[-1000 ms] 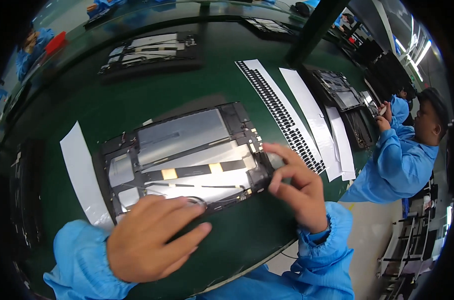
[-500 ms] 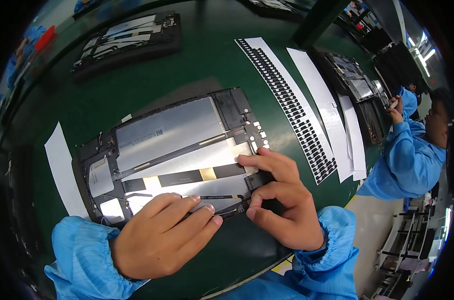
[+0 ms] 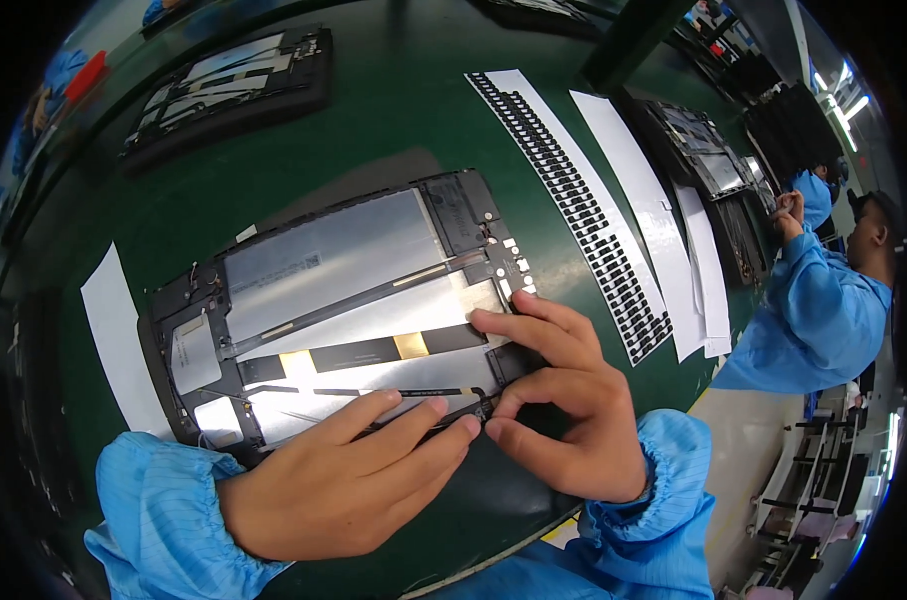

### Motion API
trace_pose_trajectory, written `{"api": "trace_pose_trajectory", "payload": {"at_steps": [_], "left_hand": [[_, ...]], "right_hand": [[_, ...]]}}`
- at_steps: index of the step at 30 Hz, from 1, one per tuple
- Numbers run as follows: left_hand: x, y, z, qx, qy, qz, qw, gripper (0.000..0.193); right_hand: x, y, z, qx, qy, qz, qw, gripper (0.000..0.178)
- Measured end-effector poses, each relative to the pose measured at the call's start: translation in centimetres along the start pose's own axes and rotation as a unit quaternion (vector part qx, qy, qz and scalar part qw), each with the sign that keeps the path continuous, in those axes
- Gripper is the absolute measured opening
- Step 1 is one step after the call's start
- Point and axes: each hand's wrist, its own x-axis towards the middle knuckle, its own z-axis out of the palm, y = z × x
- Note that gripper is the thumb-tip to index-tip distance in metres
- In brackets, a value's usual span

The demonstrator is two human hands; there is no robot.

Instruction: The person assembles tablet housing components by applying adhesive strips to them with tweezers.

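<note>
An opened tablet (image 3: 319, 265) lies tilted on the green table before me, its silver battery panels and black ribbon cables bare. Gold-coloured tape patches (image 3: 412, 346) sit on the wide ribbon cable. My left hand (image 3: 339, 485) rests across the near edge of the tablet, fingers stretched out, tips close to its near right corner. At that corner my right hand (image 3: 574, 420) pinches with thumb and forefinger; whatever is between them is too small to make out. Its other fingers lie on the tablet's right end, beside the small circuit board (image 3: 509, 268).
Right of the tablet lies a white sheet with rows of black pieces (image 3: 584, 215), then more white strips (image 3: 639, 220). A white sheet (image 3: 124, 340) is at the left. Another opened tablet (image 3: 229, 85) stands far left. A co-worker in blue (image 3: 814, 310) handles parts at the right.
My left hand has slid right along the near edge, its fingertips now closer to my right hand. The right hand keeps its pinch at the corner, barely shifted. The tablet appears slightly farther left.
</note>
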Motion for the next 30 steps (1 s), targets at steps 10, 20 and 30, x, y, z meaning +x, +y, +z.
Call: {"api": "trace_pose_trajectory", "payload": {"at_steps": [10,20,30], "left_hand": [[-0.4,0.1,-0.2,0.026,-0.012,-0.003,1.000,0.024],[-0.1,-0.1,-0.2,0.077,-0.026,0.028,0.996,0.017],[-0.2,-0.5,0.8,-0.037,0.016,0.006,0.999,0.031]], "right_hand": [[-0.1,0.0,-0.1,-0.011,0.020,-0.043,0.999,0.018],[0.4,-0.1,0.0,-0.065,0.042,-0.107,0.991,0.009],[-0.3,1.6,1.4,-0.026,0.089,-0.105,0.990,0.014]]}}
